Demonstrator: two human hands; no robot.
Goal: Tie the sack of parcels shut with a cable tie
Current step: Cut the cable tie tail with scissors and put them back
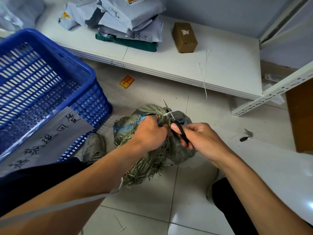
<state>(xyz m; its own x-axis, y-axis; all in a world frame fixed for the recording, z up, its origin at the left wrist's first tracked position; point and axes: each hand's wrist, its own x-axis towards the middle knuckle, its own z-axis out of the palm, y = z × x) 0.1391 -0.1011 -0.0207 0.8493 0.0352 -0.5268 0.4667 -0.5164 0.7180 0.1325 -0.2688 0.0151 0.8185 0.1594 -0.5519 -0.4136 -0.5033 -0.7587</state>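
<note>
Sack [152,133] on floor tiles between my feet, neck bunched, white cable tie [166,114] around it just past my fingertips. My left hand [149,133] clenched on gathered neck. My right hand [196,138] grasping black scissors [176,123], blades at tie. Blue basket [50,78] off left; spare ties [204,77] on shelf [228,68] beyond.

The sack [152,138] lies on the floor beneath both hands. The basket [47,85] stands left of the left hand [149,133]. The shelf [186,65] lies beyond the right hand [198,139].
</note>
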